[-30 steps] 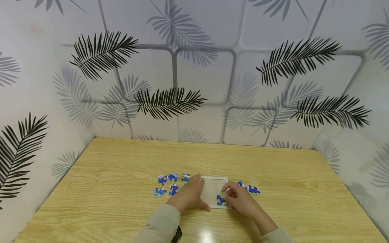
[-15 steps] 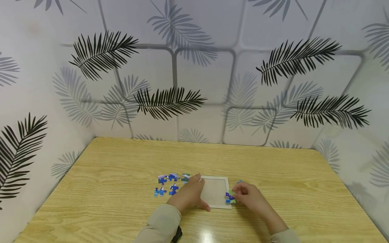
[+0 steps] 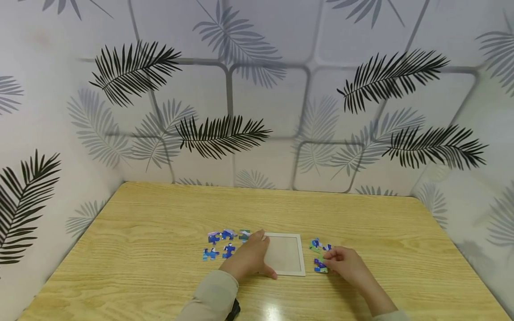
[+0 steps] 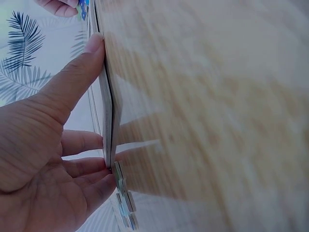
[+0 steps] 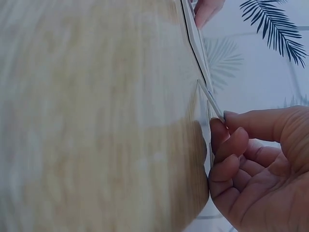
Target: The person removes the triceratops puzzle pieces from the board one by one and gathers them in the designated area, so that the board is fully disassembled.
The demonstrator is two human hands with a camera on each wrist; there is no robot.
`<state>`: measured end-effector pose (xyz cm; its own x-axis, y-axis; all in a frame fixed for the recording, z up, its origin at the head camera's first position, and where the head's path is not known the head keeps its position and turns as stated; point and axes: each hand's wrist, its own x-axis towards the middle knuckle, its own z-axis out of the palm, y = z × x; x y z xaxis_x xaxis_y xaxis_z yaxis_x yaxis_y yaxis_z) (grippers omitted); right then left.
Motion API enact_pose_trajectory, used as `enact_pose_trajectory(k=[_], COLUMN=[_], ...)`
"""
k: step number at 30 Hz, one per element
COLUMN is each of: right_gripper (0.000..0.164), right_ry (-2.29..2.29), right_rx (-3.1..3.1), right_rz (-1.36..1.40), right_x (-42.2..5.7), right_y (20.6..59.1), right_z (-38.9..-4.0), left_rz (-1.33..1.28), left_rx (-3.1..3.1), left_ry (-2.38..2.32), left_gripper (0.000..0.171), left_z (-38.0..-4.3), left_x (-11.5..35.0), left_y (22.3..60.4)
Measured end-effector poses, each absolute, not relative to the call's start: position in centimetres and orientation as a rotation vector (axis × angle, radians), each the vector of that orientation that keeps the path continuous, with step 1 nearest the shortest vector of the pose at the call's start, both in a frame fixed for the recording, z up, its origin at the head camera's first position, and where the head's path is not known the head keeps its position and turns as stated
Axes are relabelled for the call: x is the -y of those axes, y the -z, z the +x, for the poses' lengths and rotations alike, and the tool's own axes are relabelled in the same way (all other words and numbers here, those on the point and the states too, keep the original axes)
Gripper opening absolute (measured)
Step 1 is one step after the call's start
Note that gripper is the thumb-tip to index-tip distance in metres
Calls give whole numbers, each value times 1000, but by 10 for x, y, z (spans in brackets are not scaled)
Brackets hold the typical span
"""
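My left hand (image 3: pixel 250 256) grips the left side of a pale square puzzle frame (image 3: pixel 302 254). In the left wrist view the thumb presses one edge of the frame (image 4: pixel 108 106), while the fingers touch it farther along. To the right of the frame, my right hand (image 3: pixel 346 264) pinches a blue, purple and green jigsaw puzzle piece (image 3: pixel 320 266) between thumb and fingertips. The right wrist view shows this puzzle piece (image 5: pixel 210 100) edge-on and tilted, its lower end close to the tabletop. Part of the frame's left side is hidden under my left hand.
Several loose puzzle pieces (image 3: pixel 229 250) lie left of the left hand. More puzzle pieces (image 3: pixel 315 243) lie just beyond the right hand. The wooden table (image 3: pixel 160 214) meets a leaf-patterned wall (image 3: pixel 265 160) at the back. A dark object (image 3: pixel 234 310) shows by the left sleeve.
My right hand has moved right with the puzzle piece, from inside the frame's lower right corner to the table beside it. The left hand and the frame have stayed in place.
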<state>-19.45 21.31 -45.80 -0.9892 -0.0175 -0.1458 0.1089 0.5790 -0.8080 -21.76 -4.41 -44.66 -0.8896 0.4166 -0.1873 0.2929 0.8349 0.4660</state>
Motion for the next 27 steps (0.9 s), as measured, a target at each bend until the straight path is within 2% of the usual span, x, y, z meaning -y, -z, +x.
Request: enact_pose_trajectory(k=[11, 27], right_gripper=[9, 9], right_ry=[1269, 1231], right_rx=[-2728, -2747], right_rz=[157, 90], right_x=[-219, -222], right_y=[458, 461], right_z=[-194, -191], left_rz=[547, 548], left_rx=[-2734, -2737], left_ry=[-618, -626], left_gripper=[102, 102], left_z=[-220, -221], left_x=[43, 43], left_y=[449, 450])
